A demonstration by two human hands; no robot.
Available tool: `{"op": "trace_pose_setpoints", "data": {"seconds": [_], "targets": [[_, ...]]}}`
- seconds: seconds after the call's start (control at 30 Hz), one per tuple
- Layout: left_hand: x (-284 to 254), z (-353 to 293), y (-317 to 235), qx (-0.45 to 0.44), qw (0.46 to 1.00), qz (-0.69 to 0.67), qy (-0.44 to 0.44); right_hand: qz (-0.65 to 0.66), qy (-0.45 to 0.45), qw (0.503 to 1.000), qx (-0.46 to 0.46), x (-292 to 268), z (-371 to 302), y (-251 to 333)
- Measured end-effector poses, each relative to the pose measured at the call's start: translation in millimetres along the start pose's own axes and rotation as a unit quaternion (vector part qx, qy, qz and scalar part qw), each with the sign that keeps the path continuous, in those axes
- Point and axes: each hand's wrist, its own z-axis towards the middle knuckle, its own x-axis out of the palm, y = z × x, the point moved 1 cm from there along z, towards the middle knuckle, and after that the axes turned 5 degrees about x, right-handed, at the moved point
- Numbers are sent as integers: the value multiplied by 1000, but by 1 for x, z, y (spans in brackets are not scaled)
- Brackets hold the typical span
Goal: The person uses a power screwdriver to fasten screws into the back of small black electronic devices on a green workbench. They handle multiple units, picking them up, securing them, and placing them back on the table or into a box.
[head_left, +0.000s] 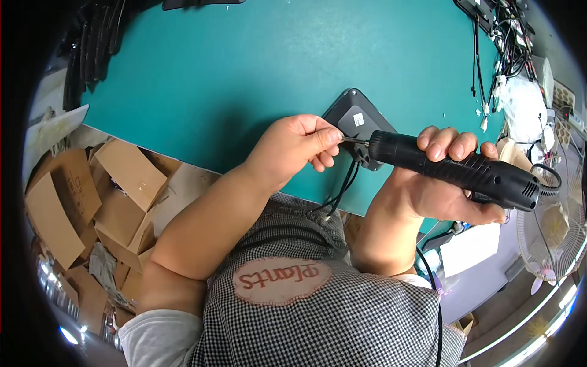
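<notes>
My right hand [449, 177] is wrapped round a black corded electric screwdriver [452, 162], held nearly level with its metal bit [356, 140] pointing left. At the bit's tip my left hand [306, 140] is closed in a pinch of thumb and forefinger. Whatever lies between those fingertips is too small and covered to name. Beneath the bit, on the table, a flat black device housing [356, 116] with rounded corners and a white label lies tilted, partly hidden by the screwdriver and my left hand. Black cables [347, 186] run from its near end toward the table's front edge.
The green table mat [202, 67] spreads under my hands. Black parts [92, 49] are stacked at the far left, and bundled cables with white connectors [504, 49] hang at the far right. Open cardboard boxes [125, 177] stand lower left; a fan [550, 226] stands right.
</notes>
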Motion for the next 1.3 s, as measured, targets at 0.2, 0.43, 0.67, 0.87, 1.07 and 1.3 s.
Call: {"op": "trace_pose_setpoints", "data": {"seconds": [0.2, 0.43, 0.67, 0.87, 1.07, 1.3], "targets": [[2, -2, -11, 29, 990, 128, 45, 29, 8, 999, 19, -4, 2, 3], [-13, 21, -9, 177, 944, 279, -10, -14, 12, 1000, 5, -3, -10, -5], [-13, 60, -33, 193, 817, 541, 47, -99, 13, 993, -63, 7, -31, -35], [-8, 77, -30, 118, 783, 608, 47, -129, 26, 989, -69, 1, -36, -48], [-6, 76, -32, 95, 789, 606, 43, -165, 35, 984, -63, 1, -34, -51], [-5, 76, -32, 92, 787, 609, 35, -210, 29, 975, -66, 11, -37, -46]]}}
